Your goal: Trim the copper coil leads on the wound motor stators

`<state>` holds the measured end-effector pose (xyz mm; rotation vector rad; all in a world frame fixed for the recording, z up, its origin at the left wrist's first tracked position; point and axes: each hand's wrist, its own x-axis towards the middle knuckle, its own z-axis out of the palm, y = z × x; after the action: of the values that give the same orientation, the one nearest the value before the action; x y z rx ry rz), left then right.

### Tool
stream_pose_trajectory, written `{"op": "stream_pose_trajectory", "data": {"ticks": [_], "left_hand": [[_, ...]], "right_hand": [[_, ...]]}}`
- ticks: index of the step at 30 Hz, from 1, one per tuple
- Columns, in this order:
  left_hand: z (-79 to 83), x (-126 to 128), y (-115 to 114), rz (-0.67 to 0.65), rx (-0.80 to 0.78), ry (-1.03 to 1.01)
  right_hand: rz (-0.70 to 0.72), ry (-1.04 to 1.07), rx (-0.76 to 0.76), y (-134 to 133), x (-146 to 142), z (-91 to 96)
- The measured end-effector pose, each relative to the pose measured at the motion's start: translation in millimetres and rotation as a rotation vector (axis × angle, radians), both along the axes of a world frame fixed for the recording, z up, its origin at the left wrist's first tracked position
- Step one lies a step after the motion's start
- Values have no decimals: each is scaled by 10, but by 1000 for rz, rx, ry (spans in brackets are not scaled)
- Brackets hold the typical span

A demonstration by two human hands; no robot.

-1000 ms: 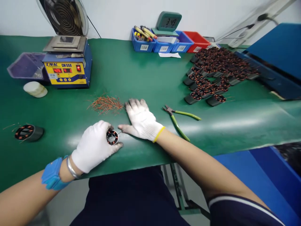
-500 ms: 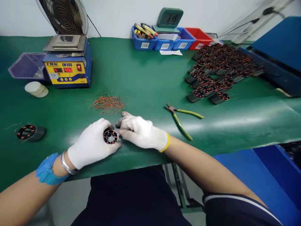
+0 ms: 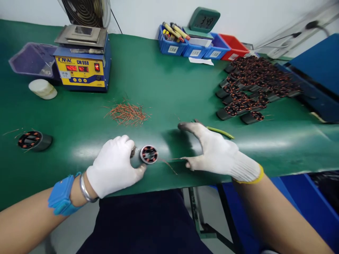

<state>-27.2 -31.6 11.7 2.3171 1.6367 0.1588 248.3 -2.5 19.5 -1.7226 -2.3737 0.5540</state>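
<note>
My left hand (image 3: 116, 165), in a white glove, is curled round a wound motor stator (image 3: 148, 154). The stator has a silvery rim and copper windings, and its open end faces me. Thin wire ends stick out from its right side. To the right, my gloved right hand (image 3: 214, 151) is spread, thumb and fingers apart, with nothing between them. It is over the green-handled cutting pliers (image 3: 220, 132) and hides most of them. Beyond my left hand lies a pile of cut copper wire pieces (image 3: 128, 113).
One dark stator (image 3: 35, 140) lies at the left. Many more stators (image 3: 254, 84) crowd the back right. A yellow-fronted CM558 machine (image 3: 81, 72) stands at the back left, beside a purple bin (image 3: 29, 58). Blue toolboxes (image 3: 172, 48), a red box (image 3: 233, 47) and a clock (image 3: 204, 20) line the wall.
My right hand has moved right, away from the stator, and opened over the pliers. My left hand and its stator have shifted right. The whole view has also shifted slightly.
</note>
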Motion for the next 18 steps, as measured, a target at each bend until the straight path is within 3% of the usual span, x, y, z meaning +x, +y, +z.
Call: {"op": "stream_pose_trajectory", "data": {"ticks": [4,7,9,11,15,18], "left_hand": [[-84,10,14,-43,112,-168],[-169,76,69,-270,205,-252],[-215,120,120,-433,178,-264],[-233,144,160,-510,138,-252],[-179,120,149,-452,218,-126],[-115,76,80,-343,353,-82]], "right_hand": [[-12,-19,-55,-15,-32,12],[86,100,-71,2,-209,-14],[103,159,-51,20,-303,-29],[106,187,-64,24,-340,-37],[199,267,-134,-27,-277,-60],[278,408,-88,-56,-213,-100]]}}
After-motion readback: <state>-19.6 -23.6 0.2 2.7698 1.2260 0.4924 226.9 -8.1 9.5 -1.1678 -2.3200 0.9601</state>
